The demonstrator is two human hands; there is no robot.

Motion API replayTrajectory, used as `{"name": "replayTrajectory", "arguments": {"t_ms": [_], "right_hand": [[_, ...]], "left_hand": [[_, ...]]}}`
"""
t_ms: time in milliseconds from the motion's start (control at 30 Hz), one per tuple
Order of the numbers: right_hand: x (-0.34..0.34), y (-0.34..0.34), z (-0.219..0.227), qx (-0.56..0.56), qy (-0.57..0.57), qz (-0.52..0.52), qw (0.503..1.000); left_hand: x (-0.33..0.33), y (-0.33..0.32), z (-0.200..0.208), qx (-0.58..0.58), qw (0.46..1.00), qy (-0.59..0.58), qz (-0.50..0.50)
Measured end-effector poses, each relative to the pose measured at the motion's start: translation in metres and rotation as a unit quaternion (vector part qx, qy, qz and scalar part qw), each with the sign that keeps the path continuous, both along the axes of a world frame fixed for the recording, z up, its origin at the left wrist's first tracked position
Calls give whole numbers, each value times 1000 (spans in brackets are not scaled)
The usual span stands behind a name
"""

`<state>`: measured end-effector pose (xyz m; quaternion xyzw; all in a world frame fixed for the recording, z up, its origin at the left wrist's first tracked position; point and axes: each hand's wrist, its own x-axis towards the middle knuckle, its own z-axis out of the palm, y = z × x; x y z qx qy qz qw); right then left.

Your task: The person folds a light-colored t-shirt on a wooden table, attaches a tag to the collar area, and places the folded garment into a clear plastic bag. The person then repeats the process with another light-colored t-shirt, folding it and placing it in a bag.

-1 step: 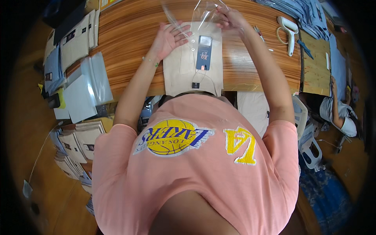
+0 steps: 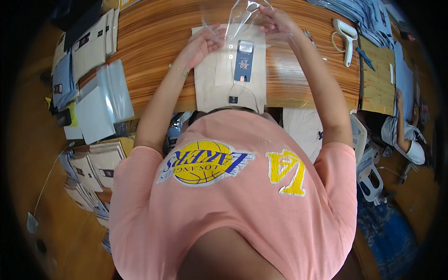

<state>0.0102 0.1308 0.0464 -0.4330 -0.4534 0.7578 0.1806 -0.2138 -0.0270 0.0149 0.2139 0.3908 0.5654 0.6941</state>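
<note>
A folded beige shirt [image 2: 209,88] lies at the table's front edge, buttons up the middle and a dark blue hang tag [image 2: 242,63] on its front. A clear plastic bag [image 2: 240,16] is held over the shirt's far end. My right hand [image 2: 276,23] pinches the film at the bag's right side. My left hand [image 2: 198,49] rests over the shirt's left edge, its fingers stretched toward the bag's left side and partly behind the film. Whether they grip the film is not plain.
A white lint roller [image 2: 346,39] and blue scissors [image 2: 365,58] lie on the right. Blue shirts [image 2: 357,14] are piled beyond. Clear bags [image 2: 114,91] hang over the left edge, with packed beige shirts [image 2: 91,49] behind. Another person [image 2: 401,133] sits at far right.
My left hand's spread fingers have drawn together a little beside the bag. The bag's film has shifted slightly. My right hand keeps its pinch.
</note>
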Motion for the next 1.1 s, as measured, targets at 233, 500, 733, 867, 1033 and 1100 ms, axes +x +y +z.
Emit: {"name": "replayTrajectory", "arguments": {"t_ms": [233,500,733,867,1033,1100], "right_hand": [[20,8,-17,89,-40,54,994],[4,-6,-12,164,-84,63,981],[6,-6,55,180,-25,21,983],[0,0,15,106,-93,69,988],[-12,9,-43,145,-150,45,977],[-8,10,-43,177,-223,49,957]], "left_hand": [[-41,24,4,-58,993,-63,75],[-49,23,-5,-86,988,80,97],[-48,21,44,-18,980,166,106],[-58,19,13,-37,925,364,105],[-53,39,-12,-52,807,581,92],[-54,33,-16,-18,856,506,104]]}}
